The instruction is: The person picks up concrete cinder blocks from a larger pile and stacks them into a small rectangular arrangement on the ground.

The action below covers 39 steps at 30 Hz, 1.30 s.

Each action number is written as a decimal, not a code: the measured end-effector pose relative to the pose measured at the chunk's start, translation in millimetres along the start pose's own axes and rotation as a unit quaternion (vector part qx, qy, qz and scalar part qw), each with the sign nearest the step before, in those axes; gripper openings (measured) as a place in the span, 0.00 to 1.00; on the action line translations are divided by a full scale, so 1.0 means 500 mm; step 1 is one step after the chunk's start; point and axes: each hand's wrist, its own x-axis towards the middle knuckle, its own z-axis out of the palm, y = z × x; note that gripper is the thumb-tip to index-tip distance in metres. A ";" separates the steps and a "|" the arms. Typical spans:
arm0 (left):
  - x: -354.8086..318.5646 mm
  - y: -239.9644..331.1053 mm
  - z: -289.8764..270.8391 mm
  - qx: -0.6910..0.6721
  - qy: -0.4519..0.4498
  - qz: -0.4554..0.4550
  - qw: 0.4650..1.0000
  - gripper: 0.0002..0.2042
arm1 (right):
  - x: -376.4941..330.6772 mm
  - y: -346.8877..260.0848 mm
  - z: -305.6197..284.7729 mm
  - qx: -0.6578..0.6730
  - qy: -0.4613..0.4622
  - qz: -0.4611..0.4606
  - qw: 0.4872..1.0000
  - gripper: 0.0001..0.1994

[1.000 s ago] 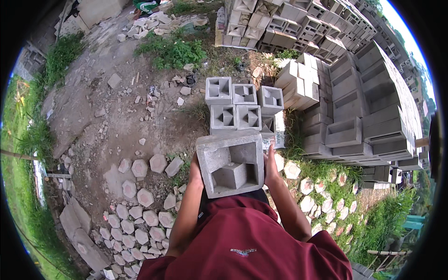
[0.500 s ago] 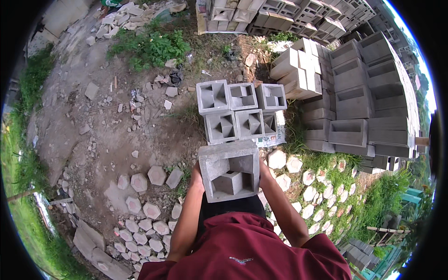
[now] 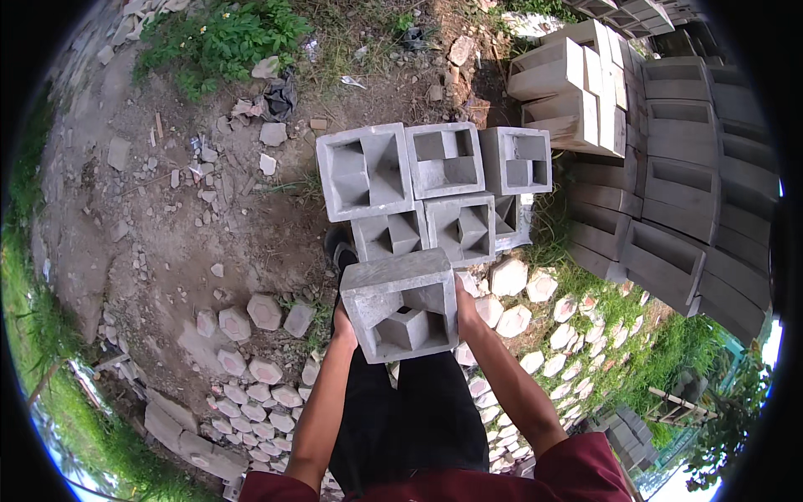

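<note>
Between my two hands is a grey concrete vent block [image 3: 396, 274], a square frame with an angled piece inside its opening. My left hand [image 3: 344, 325] grips its left side and my right hand [image 3: 465, 306] its right side, with most of the fingers hidden behind the block. Just beyond it stands a small stack of similar vent blocks [image 3: 447, 189] in two rows, three across the upper one. The held block overlaps the stack's lower edge in the picture; I cannot tell whether they touch.
Tall stacks of hollow concrete blocks [image 3: 682, 138] rise on the right, beside paler blocks [image 3: 577, 88]. Hexagonal pavers [image 3: 263, 311] lie in the dirt and grass around my legs. Rubble, a dark crumpled bag [image 3: 281, 96] and a leafy plant [image 3: 226, 46] are at the far left.
My view has tipped down and closer to the stack, which now looks larger. My hands still hold the block, now a little further left in view. My legs and one shoe have come into sight.
</note>
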 end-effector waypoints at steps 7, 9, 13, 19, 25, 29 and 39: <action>0.177 -0.017 -0.025 -0.019 0.025 -0.048 0.998 0.23 | 0.148 -0.015 0.004 -0.095 0.057 -0.032 0.993 0.46; 0.205 -0.019 -0.026 -0.010 0.039 -0.057 0.998 0.23 | 0.174 -0.019 0.007 -0.123 0.084 -0.031 0.988 0.47; 0.244 -0.013 -0.034 -0.005 0.047 -0.067 0.997 0.24 | 0.202 -0.022 0.031 -0.204 0.173 -0.056 0.962 0.46; 0.289 0.006 -0.038 -0.007 0.050 -0.071 0.996 0.24 | 0.240 -0.021 0.042 -0.210 0.212 -0.091 0.950 0.46; 0.320 0.012 -0.026 0.027 0.045 -0.054 0.997 0.24 | 0.276 -0.029 0.040 -0.224 0.268 -0.110 0.931 0.44; 0.317 0.010 -0.014 0.027 0.083 -0.055 0.995 0.24 | 0.290 -0.040 0.046 -0.260 0.286 -0.101 0.917 0.46; 0.320 0.016 0.004 -0.018 0.098 -0.044 0.994 0.22 | 0.312 -0.042 0.039 -0.230 0.302 -0.078 0.922 0.47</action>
